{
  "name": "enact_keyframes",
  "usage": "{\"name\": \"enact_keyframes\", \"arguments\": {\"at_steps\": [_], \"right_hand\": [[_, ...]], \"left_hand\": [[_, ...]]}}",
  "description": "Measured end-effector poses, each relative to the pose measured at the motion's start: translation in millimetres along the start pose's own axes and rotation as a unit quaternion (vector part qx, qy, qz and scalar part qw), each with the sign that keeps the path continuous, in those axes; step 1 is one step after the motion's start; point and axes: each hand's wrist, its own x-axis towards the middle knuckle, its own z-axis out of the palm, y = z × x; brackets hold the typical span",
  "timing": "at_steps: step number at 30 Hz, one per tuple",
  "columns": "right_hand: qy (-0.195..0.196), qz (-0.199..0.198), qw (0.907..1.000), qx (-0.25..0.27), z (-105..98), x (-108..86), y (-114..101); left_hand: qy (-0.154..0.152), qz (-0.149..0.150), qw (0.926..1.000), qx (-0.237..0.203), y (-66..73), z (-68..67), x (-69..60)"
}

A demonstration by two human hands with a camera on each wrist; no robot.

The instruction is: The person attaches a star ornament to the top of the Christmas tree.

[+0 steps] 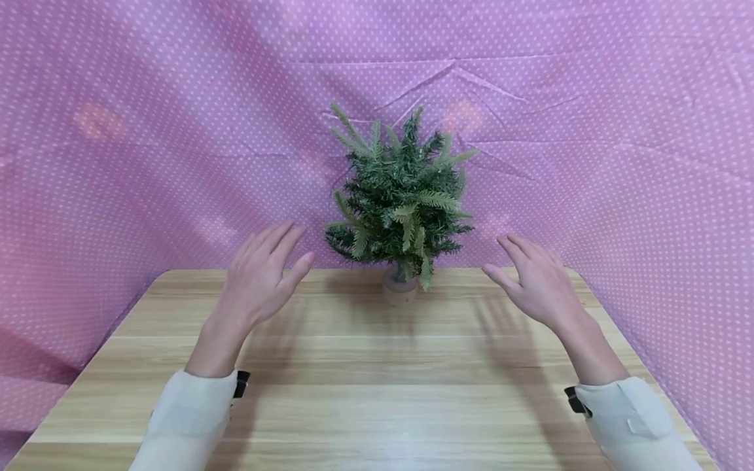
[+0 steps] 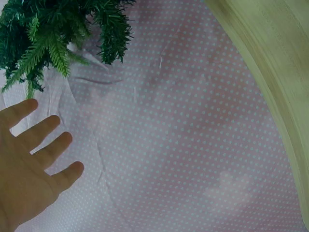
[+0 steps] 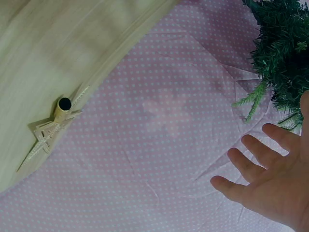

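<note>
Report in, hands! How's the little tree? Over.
Left hand, right hand: fingers spread, holding nothing. Green tree upright between them, untouched. Star ornament on table; nothing seen blocking either hand.

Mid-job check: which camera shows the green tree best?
The head view: it shows the whole green tree, unobstructed. The left wrist view catches only part, cut off at the upper left; the right wrist view only part, cut off at the upper right.

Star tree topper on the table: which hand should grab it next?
Probably the right hand: it's empty, and its wrist view shows the star tree topper on the table. The left hand is left of the Christmas tree, and its view shows no topper.
</note>
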Motion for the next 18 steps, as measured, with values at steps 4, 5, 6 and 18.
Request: {"name": "enact_keyframes", "arguments": {"at_steps": [4,5,6,18], "right_hand": [[0.009,-0.004,0.9999,0.006,3,-1.5,4],[0.012,-0.004,0.9999,0.008,4,-1.6,5],[0.015,-0.005,0.9998,0.009,5,-1.9,6],[0.051,-0.019,0.998,0.034,11,-7.1,21]], "left_hand": [[0.028,0.011,0.9995,-0.01,1.3,1.8,0.4],[0.035,0.013,0.9992,-0.012,1.5,1.9,0.7],[0.042,0.017,0.9989,-0.015,1.8,2.0,1.1],[0.065,0.026,0.9935,-0.089,12.0,3.0,9.9]]}}
